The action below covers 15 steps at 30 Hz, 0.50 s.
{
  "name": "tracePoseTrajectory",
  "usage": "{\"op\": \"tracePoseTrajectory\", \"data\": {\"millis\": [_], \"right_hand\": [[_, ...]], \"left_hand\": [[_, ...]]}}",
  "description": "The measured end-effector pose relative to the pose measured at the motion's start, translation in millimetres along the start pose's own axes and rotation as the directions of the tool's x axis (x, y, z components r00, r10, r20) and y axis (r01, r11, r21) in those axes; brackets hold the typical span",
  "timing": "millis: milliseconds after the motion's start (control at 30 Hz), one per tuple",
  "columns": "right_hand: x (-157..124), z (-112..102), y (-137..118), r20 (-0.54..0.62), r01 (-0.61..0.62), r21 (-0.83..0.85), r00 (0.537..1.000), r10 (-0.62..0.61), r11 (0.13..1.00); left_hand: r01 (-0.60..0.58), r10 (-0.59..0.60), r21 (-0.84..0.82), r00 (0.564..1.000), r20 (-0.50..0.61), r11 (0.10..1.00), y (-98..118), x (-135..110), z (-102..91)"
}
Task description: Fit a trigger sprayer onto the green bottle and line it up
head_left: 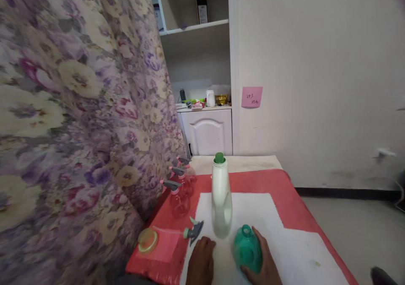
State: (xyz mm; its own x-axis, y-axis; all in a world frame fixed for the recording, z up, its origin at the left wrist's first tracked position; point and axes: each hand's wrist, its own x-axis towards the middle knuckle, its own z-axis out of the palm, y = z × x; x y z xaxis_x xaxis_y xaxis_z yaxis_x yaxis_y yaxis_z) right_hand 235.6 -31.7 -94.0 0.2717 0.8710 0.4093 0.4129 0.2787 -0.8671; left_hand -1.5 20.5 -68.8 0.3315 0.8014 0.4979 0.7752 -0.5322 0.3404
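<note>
My right hand (264,261) is wrapped round a teal spray bottle body (247,251) with an uncovered neck, standing on the white sheet. Beside it, my left hand (201,261) rests with curled fingers, and nothing shows in them. Just beyond the left hand lies a grey spray trigger head (193,231) with a pale green collar and a thin clear tube (167,230) stretching left. A tall pale green jug (221,196) with a handle stands upright in front of both hands. In its mouth sits a dark green piece (219,157).
Three pink clear spray bottles (179,202) with grey triggers stand along the left table edge by a floral curtain (95,107). A round yellow-green translucent item (147,240) lies front left. White paper (291,251) covers part of the red tablecloth (265,181).
</note>
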Motion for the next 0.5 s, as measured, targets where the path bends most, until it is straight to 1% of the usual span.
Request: {"op": "tracePoseTrajectory", "data": {"millis": [100,167,233,300,400,467,500], "right_hand": [[1,0,1,0.025,-0.021,0.02,0.999,0.02,1.0],[1,0,5,0.035,-0.032,0.033,0.999,0.031,0.999],[1,0,10,0.042,-0.036,0.038,0.998,0.035,0.999],[1,2,17,0.046,-0.04,0.051,0.998,0.038,0.998],[3,4,24,0.042,-0.038,0.12,0.999,0.033,0.992],[7,6,27,0.002,-0.038,0.132,0.999,0.038,0.99],[10,5,26,-0.025,-0.035,0.121,0.999,0.039,0.992]], "left_hand": [[0.041,-0.041,0.008,0.999,-0.027,0.999,-4,5,8.3],[0.064,-0.061,0.031,0.995,-0.073,0.997,-12,5,16.1],[0.074,-0.069,0.057,0.994,-0.087,0.996,-21,2,22.9],[0.048,-0.044,0.065,0.997,-0.061,0.997,-30,0,27.6],[-0.022,0.024,0.04,0.999,-0.039,0.999,-39,0,31.6],[-0.054,0.055,0.009,0.998,-0.04,0.998,-40,3,32.6],[-0.052,0.052,-0.002,0.997,-0.05,0.999,-40,6,32.1]]}}
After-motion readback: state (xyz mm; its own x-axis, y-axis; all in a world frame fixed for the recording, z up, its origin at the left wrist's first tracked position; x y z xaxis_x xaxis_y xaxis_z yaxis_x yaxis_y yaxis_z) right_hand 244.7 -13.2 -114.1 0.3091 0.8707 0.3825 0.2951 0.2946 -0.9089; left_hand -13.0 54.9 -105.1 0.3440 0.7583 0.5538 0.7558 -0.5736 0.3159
